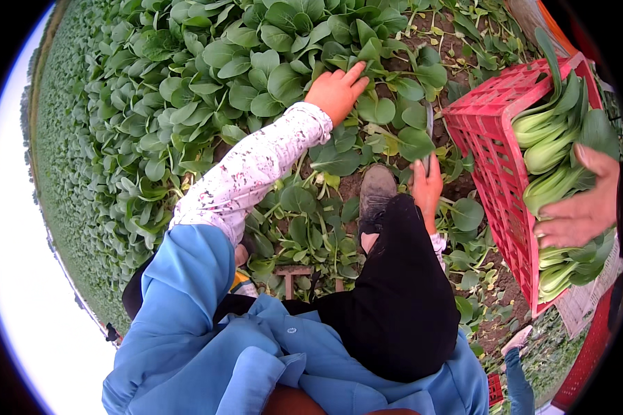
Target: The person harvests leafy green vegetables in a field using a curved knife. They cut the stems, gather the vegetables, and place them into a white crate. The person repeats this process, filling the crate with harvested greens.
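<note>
Paper [587, 294] bore illegible print. The right hand [428, 185]'s grip held a knife [430, 123] pointing lengthwise forward; whether the left hand [334, 93] held leaves [376, 108], I couldn't tell.

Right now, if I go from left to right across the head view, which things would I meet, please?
Floral sleeve, left hand, dark shoe, right hand, red crate, co-worker's hand.

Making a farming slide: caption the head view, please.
Left hand, fingers among leafy greens; right hand holding a knife beside a red crate.
</note>
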`<state>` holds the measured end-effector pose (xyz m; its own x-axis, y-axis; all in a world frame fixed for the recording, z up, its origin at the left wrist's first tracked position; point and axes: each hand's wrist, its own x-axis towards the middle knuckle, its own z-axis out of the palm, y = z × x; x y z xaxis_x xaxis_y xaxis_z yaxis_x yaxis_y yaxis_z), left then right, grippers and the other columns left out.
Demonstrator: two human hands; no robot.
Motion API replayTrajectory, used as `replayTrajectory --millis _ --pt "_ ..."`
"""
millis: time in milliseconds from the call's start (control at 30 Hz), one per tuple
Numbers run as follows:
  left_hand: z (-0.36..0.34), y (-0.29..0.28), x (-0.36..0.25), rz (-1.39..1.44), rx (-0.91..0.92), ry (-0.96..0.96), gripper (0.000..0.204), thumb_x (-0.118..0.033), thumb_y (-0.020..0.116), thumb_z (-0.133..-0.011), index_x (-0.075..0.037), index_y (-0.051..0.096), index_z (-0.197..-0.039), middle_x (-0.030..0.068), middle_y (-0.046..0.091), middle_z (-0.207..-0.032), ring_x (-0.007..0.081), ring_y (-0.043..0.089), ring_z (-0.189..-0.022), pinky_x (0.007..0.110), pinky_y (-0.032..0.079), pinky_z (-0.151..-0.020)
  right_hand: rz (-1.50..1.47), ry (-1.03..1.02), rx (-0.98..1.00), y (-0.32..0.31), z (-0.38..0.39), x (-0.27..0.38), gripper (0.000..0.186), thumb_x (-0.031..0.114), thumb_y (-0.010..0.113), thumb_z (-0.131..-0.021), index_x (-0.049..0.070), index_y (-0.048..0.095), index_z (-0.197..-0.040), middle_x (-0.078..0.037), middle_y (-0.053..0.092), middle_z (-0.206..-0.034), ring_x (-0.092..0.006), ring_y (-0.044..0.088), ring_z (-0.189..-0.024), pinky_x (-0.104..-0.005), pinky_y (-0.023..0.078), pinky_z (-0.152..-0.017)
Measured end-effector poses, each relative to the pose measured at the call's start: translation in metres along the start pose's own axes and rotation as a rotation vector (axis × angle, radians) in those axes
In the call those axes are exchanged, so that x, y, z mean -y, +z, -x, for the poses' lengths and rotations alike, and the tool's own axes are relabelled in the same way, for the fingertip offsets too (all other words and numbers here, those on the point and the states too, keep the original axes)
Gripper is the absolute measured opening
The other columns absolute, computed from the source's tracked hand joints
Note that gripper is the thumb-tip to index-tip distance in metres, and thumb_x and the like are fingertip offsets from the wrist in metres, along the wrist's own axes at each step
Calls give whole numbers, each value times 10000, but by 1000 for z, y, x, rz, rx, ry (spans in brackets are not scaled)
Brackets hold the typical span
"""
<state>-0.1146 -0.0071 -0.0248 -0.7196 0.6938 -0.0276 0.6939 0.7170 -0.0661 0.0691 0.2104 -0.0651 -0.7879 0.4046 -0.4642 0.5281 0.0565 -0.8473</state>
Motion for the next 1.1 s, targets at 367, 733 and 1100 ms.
replayTrajectory --millis 367,733,1100 --pt "-68 -56 -95 277 -261 511 183 -158 612 -684 -93 620 -855 25 586 -874 192 612 -836 307 526 -664 305 -552 -27 53 -100 -29 392 203 614 -841 45 563 -1197 -226 642 -1026 -402 597 -1003 -386 480 -815" --pt "-68 36 0 34 -170 92 205 -133 548 -779 -74 630 -958 91 590 -1140 263 494 -1158 399 396 -949 -13 -140 148 44 -105 -13 410 169 609 -905 49 526 -1288 -89 657 -1041 -119 574 -905 -275 457 -818" --pt "-96 34 -17 -8 -37 -194 181 -161 568 -797 -120 680 -934 51 611 -970 249 547 -1007 447 429 -831 -175 95 415 50 -139 2 410 197 587 -907 54 530 -1287 -20 586 -708 -78 501 -531 -235 394 -472"
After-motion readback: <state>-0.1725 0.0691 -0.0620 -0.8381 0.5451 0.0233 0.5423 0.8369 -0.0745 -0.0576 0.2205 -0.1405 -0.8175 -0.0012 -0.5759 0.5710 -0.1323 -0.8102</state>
